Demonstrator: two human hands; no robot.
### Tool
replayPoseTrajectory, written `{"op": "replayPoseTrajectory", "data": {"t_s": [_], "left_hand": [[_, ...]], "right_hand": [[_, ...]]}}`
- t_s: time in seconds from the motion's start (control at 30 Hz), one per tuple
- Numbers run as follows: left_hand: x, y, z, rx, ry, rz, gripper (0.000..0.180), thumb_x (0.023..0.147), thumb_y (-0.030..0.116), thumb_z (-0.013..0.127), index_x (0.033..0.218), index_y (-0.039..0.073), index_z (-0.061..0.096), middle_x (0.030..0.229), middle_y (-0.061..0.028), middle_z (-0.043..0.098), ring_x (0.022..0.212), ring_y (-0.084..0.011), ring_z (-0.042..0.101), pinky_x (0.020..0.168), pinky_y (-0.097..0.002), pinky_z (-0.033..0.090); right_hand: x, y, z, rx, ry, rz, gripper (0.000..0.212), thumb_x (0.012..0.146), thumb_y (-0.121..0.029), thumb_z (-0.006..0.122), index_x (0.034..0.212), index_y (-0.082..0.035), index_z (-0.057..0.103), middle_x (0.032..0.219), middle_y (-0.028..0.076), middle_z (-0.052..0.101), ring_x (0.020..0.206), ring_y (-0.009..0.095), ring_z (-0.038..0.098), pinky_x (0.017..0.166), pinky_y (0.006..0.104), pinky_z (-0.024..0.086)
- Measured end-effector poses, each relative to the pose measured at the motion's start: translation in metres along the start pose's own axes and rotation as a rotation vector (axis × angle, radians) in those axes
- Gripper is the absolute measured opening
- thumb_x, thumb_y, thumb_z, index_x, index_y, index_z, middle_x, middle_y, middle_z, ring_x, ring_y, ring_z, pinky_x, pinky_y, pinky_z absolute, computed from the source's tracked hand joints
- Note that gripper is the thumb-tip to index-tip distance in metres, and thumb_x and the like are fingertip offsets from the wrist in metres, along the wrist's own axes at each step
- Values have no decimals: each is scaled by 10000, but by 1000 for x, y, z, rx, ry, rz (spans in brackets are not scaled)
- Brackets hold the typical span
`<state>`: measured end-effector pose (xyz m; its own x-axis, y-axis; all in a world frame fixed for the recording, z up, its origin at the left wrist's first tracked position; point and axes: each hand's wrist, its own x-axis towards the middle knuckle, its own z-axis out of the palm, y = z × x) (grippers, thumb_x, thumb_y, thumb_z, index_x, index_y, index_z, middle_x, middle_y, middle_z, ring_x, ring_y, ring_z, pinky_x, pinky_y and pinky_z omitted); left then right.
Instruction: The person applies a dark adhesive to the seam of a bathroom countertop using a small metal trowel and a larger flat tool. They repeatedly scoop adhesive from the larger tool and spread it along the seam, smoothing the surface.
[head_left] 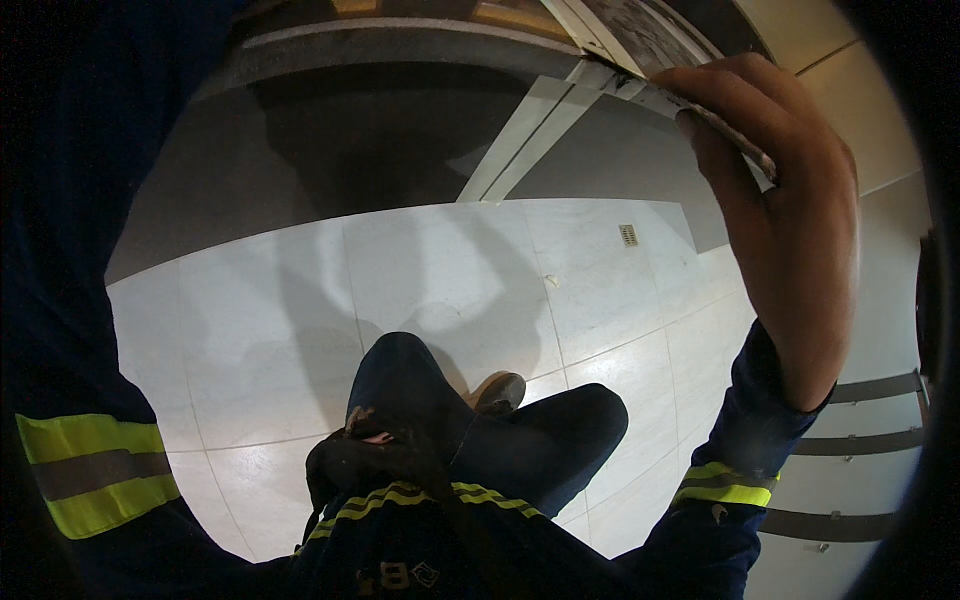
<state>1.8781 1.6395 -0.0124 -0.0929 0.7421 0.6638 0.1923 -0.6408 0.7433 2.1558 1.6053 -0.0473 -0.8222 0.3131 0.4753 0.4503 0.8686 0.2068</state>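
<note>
My right hand (800,190) is raised at the upper right, its fingers closed round a thin, flat, smeared tool that looks like a putty knife (737,137). The tool's far end rests at the joint near the panel's upper edge. Two pale strips of masking tape (515,130) run down the dark grey panel (380,130), one on each side of a narrow dark seam. More tape (590,30) continues over the top surface. My left sleeve (100,460) reaches up along the left side, but my left hand is outside the picture.
Below the panel lies a white tiled floor (450,260) with a small drain grate (628,236). My bent knees (400,370) and one shoe (500,393) are beneath me. Dark horizontal bars (860,443) line the pale surface at the lower right.
</note>
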Motion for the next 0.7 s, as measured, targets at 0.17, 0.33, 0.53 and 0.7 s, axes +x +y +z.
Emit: {"op": "replayPoseTrajectory", "data": {"t_s": [0.17, 0.33, 0.53, 0.7], "left_hand": [[-7, -3, 3, 11, 27, 14, 312, 1071, 233, 524, 1207, -35, 606, 1034, -124, 727, 868, -193, 725, 843, -337, 607], [6, 1, 4, -10, 81, -84, 298, 1069, 233, 534, 1171, -30, 629, 1017, -111, 733, 836, -180, 721, 793, -316, 605], [13, 10, 0, -34, 73, -141, 272, 1066, 221, 550, 1139, -20, 651, 947, -77, 740, 802, -157, 727, 752, -273, 597], [22, 4, -5, -69, 55, -163, 263, 1055, 215, 569, 1120, -17, 673, 963, -74, 748, 797, -151, 731, 724, -279, 604]], "right_hand": [[-8, 0, 21, -37, 147, -84, 290, 880, 33, 712, 1145, -77, 757, 1056, 89, 720, 931, 214, 702, 808, 335, 593], [-12, -7, 19, -217, 171, -160, 323, 817, 12, 769, 1125, -87, 762, 1043, 73, 729, 927, 214, 691, 765, 330, 585], [-18, -9, 40, -170, 351, -126, 376, 738, 11, 808, 1101, -62, 748, 1031, 72, 715, 890, 239, 677, 724, 348, 561], [-25, -14, 57, -156, 401, -81, 367, 768, -62, 741, 1132, -68, 699, 1063, 73, 664, 885, 235, 639, 691, 361, 502]]}}
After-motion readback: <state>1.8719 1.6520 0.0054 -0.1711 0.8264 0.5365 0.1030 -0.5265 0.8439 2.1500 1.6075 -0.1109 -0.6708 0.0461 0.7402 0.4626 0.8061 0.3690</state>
